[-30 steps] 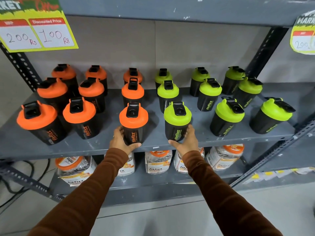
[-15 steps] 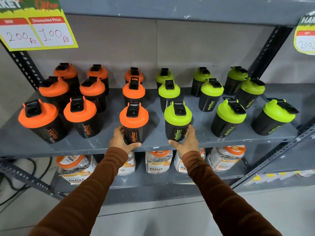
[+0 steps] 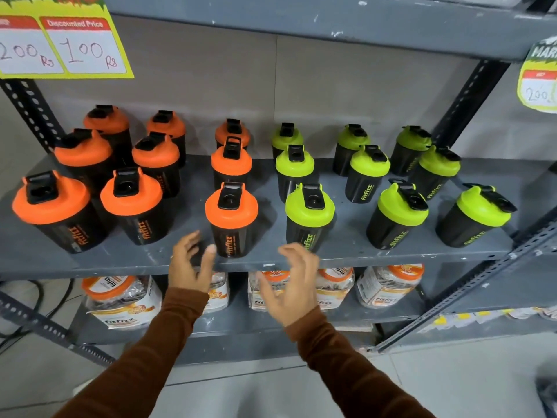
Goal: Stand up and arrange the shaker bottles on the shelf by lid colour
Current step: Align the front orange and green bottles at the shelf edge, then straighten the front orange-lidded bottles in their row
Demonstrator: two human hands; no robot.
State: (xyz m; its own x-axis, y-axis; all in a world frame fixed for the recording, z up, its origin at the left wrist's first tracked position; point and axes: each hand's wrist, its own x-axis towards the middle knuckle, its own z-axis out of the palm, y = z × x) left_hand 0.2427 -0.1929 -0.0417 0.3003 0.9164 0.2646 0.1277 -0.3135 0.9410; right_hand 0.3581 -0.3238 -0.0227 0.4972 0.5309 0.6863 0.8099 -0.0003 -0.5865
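Both hands, left [image 3: 190, 263] and right [image 3: 294, 280], hang spread and empty. Black orange-lidded shaker bottles [image 3: 231, 218] stand leftward, green-lidded ones [image 3: 309, 217] rightward on the grey metal shelf [image 3: 346, 248]; sorting looks finished.

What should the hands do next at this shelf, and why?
Probably draw back and finish. Both the left hand and the right hand are open and off the bottles. All orange bottles stand upright on the left, all green bottles on the right, so sorting looks done.
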